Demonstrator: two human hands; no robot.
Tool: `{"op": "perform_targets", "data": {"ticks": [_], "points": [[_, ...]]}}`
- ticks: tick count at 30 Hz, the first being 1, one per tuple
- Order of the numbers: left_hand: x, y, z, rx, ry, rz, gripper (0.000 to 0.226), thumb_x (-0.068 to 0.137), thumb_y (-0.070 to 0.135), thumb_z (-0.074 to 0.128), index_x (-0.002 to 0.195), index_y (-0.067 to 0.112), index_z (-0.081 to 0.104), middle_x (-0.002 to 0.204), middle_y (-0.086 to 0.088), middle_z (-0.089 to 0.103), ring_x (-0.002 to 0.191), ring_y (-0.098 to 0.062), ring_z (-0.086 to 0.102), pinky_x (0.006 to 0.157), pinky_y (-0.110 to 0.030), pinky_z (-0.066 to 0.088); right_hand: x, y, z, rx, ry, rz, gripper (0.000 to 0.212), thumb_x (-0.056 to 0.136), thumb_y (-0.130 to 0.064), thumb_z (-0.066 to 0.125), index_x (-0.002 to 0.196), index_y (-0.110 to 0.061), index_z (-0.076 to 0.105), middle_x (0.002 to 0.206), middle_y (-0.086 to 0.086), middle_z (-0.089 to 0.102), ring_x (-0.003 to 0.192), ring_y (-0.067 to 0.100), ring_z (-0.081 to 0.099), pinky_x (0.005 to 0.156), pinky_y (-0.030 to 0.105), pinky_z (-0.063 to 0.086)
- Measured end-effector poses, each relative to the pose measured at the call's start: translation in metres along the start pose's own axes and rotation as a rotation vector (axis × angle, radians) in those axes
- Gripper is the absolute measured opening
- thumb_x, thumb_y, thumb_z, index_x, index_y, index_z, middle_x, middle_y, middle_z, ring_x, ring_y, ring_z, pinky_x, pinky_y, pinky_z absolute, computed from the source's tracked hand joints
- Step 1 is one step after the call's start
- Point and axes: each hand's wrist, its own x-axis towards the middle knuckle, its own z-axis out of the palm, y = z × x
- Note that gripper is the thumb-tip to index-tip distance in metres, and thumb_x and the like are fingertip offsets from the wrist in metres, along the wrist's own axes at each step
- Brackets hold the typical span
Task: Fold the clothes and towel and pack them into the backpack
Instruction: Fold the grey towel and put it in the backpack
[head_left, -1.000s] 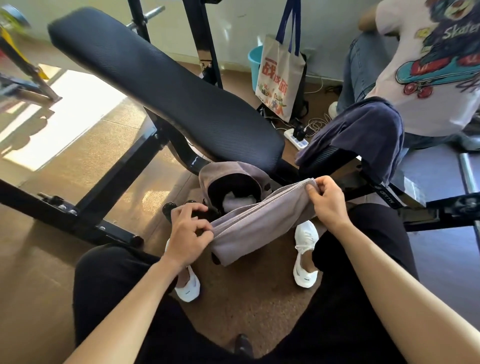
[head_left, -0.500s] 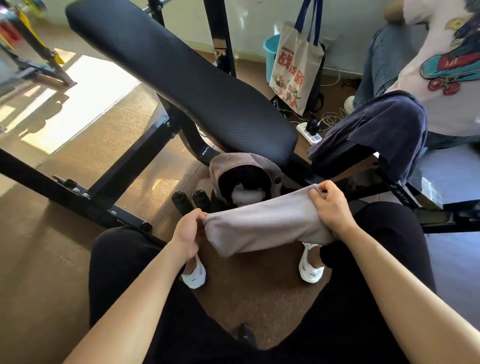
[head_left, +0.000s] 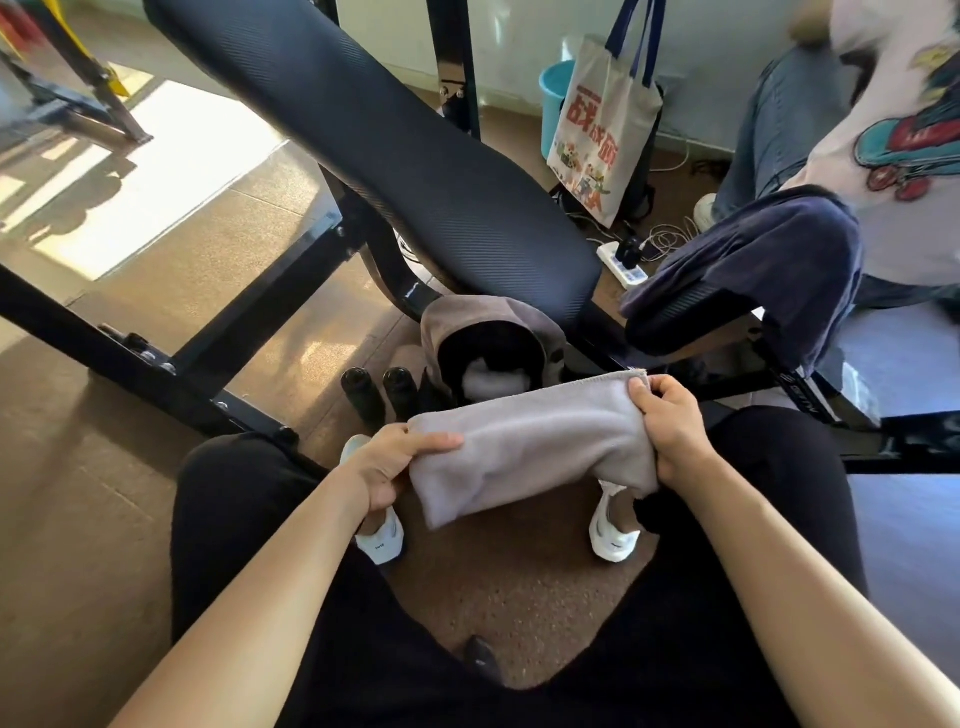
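Note:
A folded grey towel (head_left: 524, 447) stretches flat between my two hands, above my knees. My left hand (head_left: 397, 462) pinches its left end, thumb on top. My right hand (head_left: 672, 426) grips its right end with curled fingers. Just beyond the towel a brown-grey backpack (head_left: 441, 322) stands open on the floor under the bench, with a white folded item (head_left: 491, 382) inside its dark mouth. A dark blue garment (head_left: 769, 254) hangs over the small black seat pad at the right.
A long black padded bench (head_left: 395, 156) slants across the middle on a black steel frame (head_left: 156, 358). Two black foam rollers (head_left: 382, 395) stand left of the backpack. A tote bag (head_left: 602, 130), a power strip (head_left: 623, 267) and a seated person (head_left: 872, 130) lie beyond.
The towel has risen and levelled out between my hands, now a tidy flat band. My left hand shifted from a fist over the bunched end to a pinch on its left edge.

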Motion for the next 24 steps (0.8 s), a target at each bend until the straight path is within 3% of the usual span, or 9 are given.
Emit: {"op": "perform_targets", "data": {"ticks": [3,6,8,11,13,15,18,22,24], "points": [[0.002,-0.004,-0.005,-0.001,-0.094,-0.052,0.094,0.035,0.025,0.105,0.121,0.004,0.071,0.117,-0.02,0.073,0.113,-0.038,0.069,0.105,-0.054,0.051,0.001,-0.001,-0.002,-0.019,0.006,-0.047,0.016,0.102,-0.02,0.059,0.088,-0.012,0.059,0.082,0.006,0.061,0.075,0.017,0.056,0.069,0.035,0.05],[0.004,-0.006,-0.006,-0.016,-0.026,-0.012,0.097,0.036,0.035,0.105,0.122,0.006,0.071,0.117,-0.016,0.074,0.112,-0.036,0.069,0.104,-0.053,0.052,0.0,-0.001,-0.004,-0.026,0.006,-0.099,0.011,0.101,-0.019,0.06,0.094,-0.01,0.06,0.079,0.003,0.063,0.072,0.013,0.056,0.067,0.033,0.049],[0.004,-0.006,-0.003,-0.016,0.046,0.077,0.087,0.05,0.046,0.1,0.124,0.01,0.069,0.118,-0.012,0.074,0.114,-0.032,0.068,0.108,-0.052,0.049,-0.001,-0.002,-0.005,-0.033,0.007,-0.134,0.011,0.102,-0.018,0.06,0.097,-0.008,0.06,0.079,0.003,0.063,0.07,0.012,0.057,0.065,0.031,0.05],[0.003,-0.004,0.005,0.059,0.128,0.274,0.053,0.079,0.055,0.078,0.119,0.02,0.072,0.118,-0.003,0.074,0.116,-0.025,0.066,0.111,-0.049,0.046,-0.004,-0.004,-0.005,-0.08,0.022,-0.194,0.012,0.102,-0.018,0.059,0.097,-0.008,0.058,0.078,0.003,0.062,0.068,0.01,0.055,0.063,0.03,0.048],[0.003,-0.004,0.01,0.164,0.196,0.384,0.035,0.094,0.054,0.063,0.114,0.027,0.072,0.112,0.001,0.075,0.108,-0.019,0.069,0.102,-0.042,0.052,-0.005,-0.005,-0.006,-0.146,0.024,-0.222,0.014,0.102,-0.018,0.058,0.097,-0.005,0.057,0.077,0.004,0.061,0.062,0.006,0.053,0.059,0.025,0.046],[0.002,-0.003,0.015,0.311,0.29,0.521,0.022,0.103,0.043,0.053,0.107,0.027,0.069,0.101,0.002,0.074,0.096,-0.014,0.069,0.088,-0.027,0.052,-0.005,-0.004,-0.007,-0.235,0.014,-0.257,0.015,0.102,-0.021,0.059,0.096,-0.008,0.057,0.079,0.006,0.062,0.065,0.009,0.054,0.063,0.03,0.048],[0.001,-0.001,0.014,0.567,0.49,0.695,0.025,0.106,0.034,0.049,0.111,0.018,0.068,0.099,0.003,0.072,0.089,-0.009,0.064,0.078,-0.015,0.042,-0.007,-0.004,-0.01,-0.383,0.016,-0.321,0.014,0.102,-0.027,0.058,0.095,-0.015,0.054,0.081,0.004,0.065,0.071,0.014,0.056,0.07,0.038,0.047],[0.004,0.003,0.008,0.755,0.604,0.742,0.029,0.106,0.036,0.05,0.111,0.014,0.068,0.086,0.003,0.07,0.076,-0.01,0.06,0.074,-0.029,0.044,-0.015,-0.009,-0.006,-0.578,0.011,-0.421,0.011,0.104,-0.03,0.052,0.102,-0.02,0.05,0.079,-0.002,0.061,0.075,0.019,0.057,0.069,0.037,0.042],[0.003,0.003,0.01,0.723,0.62,0.712,0.028,0.105,0.037,0.051,0.1,0.015,0.069,0.081,0.005,0.066,0.07,-0.008,0.055,0.068,-0.027,0.04,-0.013,-0.007,-0.005,-0.587,0.028,-0.413,0.012,0.104,-0.031,0.052,0.104,-0.018,0.051,0.082,0.0,0.063,0.08,0.022,0.057,0.072,0.037,0.042]]}}
